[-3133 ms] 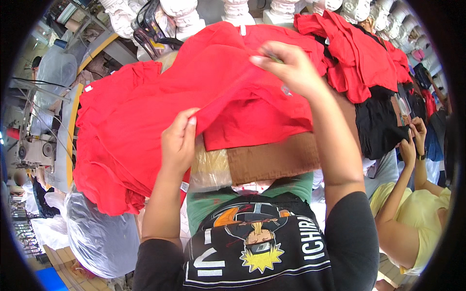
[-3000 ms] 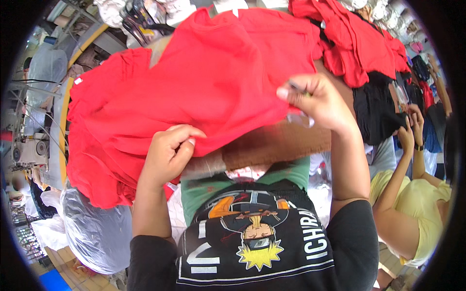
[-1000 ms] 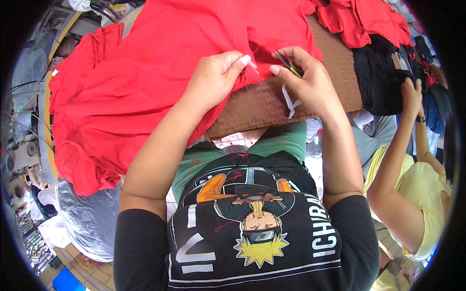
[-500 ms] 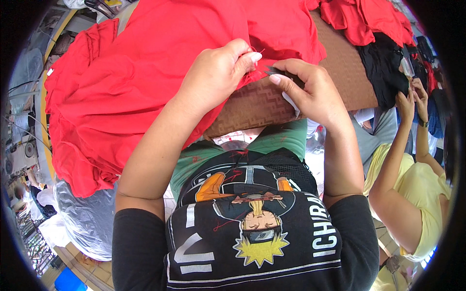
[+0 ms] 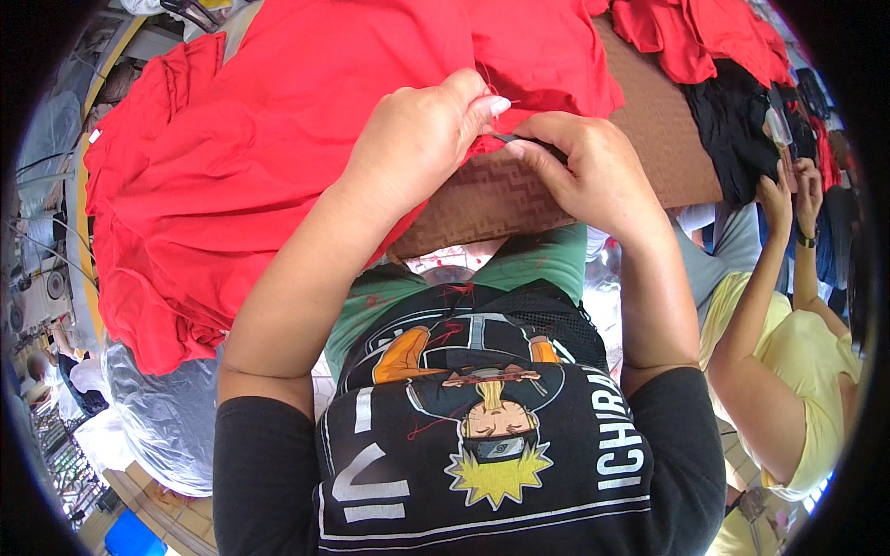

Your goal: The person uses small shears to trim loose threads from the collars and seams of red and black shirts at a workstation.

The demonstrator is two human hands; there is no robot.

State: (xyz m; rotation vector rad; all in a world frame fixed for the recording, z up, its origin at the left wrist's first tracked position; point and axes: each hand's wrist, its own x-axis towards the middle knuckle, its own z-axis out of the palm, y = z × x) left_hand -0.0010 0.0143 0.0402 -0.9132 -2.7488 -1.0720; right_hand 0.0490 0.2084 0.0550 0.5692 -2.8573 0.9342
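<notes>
A large red cloth garment lies spread over a brown patterned padded surface. My left hand is closed in a pinch on the garment's edge, with loose red threads sticking up by the fingertips. Close on its right, my right hand is closed round a small dark pair of thread snips. Their narrow tip points left, at the cloth just under my left fingertips. Most of the snips is hidden inside my right hand.
More red cloth and a black cloth lie at the far right. A co-worker in a yellow shirt sits to my right, both hands raised near the black cloth. Clear plastic wrapping bulges at lower left, below the garment.
My right hand has shifted slightly left, bringing the snips' tip up to the cloth by my left fingers. My left hand has moved slightly up and right, still pinching.
</notes>
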